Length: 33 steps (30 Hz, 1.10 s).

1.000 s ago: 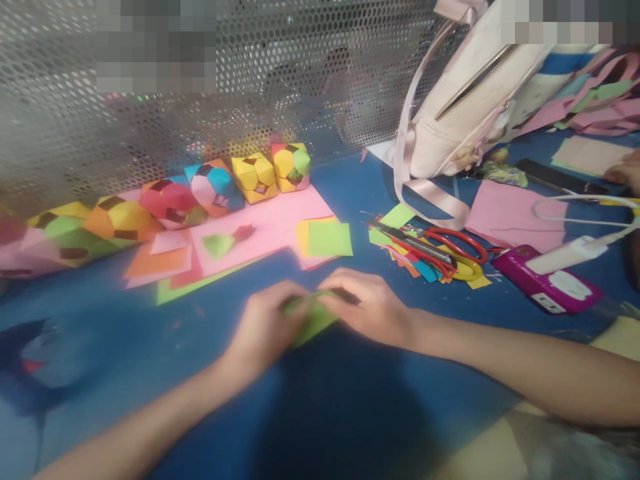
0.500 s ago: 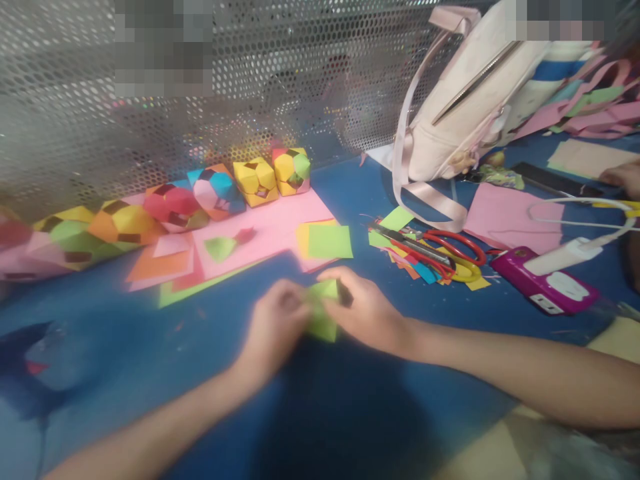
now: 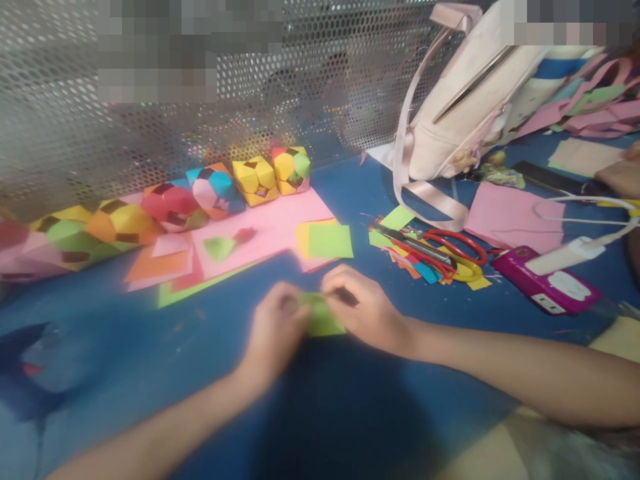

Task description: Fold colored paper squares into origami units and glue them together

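A small piece of green paper (image 3: 324,320) is held between my two hands, low over the blue table (image 3: 225,380). My left hand (image 3: 280,323) pinches its left side with curled fingers, slightly blurred. On the opposite side, my right hand (image 3: 363,303) grips the paper's upper right part between thumb and bent fingers. Fingers cover the paper's upper edge, so its folds are hard to make out. Just beyond my hands lies a stack of green and yellow paper squares (image 3: 330,241). A folded green piece (image 3: 220,249) rests on pink sheets (image 3: 270,227) to the left.
Several folded paper balls (image 3: 173,205) line the perforated metal panel (image 3: 320,100). Scissors with red handles (image 3: 460,247) lie on paper scraps at right, beside a purple device (image 3: 547,283) with a white plug. Behind stands a pale bag (image 3: 460,100). Another person's hand (image 3: 623,177) shows at far right.
The green paper has turned from upright and angled to a flatter, wider position between my hands. My hands have barely shifted. The other person's hand at right has moved slightly inward.
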Available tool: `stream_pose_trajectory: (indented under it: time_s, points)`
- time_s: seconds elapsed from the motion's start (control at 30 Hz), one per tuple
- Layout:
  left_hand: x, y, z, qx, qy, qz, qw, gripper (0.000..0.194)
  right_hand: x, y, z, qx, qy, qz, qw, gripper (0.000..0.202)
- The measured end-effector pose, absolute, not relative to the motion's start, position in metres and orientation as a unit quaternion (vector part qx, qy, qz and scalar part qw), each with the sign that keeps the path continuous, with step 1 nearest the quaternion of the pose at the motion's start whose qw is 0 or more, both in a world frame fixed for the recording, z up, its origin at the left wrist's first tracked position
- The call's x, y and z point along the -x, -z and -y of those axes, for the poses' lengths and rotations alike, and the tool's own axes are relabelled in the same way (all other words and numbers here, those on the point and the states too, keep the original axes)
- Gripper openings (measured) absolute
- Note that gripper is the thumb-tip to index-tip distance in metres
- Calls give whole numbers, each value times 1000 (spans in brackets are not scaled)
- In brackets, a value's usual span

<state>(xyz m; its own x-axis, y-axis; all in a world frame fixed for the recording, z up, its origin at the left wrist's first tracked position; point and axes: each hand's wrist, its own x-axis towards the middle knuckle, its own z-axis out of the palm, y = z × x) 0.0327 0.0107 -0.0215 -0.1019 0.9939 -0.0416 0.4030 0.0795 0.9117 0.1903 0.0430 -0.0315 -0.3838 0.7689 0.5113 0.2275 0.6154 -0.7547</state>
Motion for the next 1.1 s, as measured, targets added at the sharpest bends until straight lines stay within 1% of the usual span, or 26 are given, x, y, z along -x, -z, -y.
stream_pose_trajectory:
  time_s: [0.07,0.23,0.43,0.53,0.63,0.7,0.8,0.9,1.1]
  points:
    - [-32,23,-11,-554,-392,-627,383,6,-190,33,-44,299,-292,784,459,9]
    - [-31,27,-12,-558,-388,-612,404,7,-190,33,-44,332,-321,770,440,12]
    - [-27,33,-14,-578,-392,-585,412,7,-192,33,-43,258,-276,803,461,19]
    - [-26,34,-14,-582,-395,-576,417,8,-194,32,-43,263,-290,801,452,17]
    - [-25,33,-13,-585,-396,-570,420,10,-195,29,-43,248,-330,799,438,11]
    - [-25,33,-12,-586,-397,-565,424,11,-196,27,-43,268,-358,785,428,11]
    - [-26,33,-11,-583,-400,-558,434,10,-195,27,-43,339,-401,751,401,6]
    - [-26,33,-12,-583,-406,-547,443,10,-194,27,-44,351,-434,746,362,11]
    - [-26,33,-12,-582,-402,-543,452,11,-193,25,-43,357,-428,747,362,13]
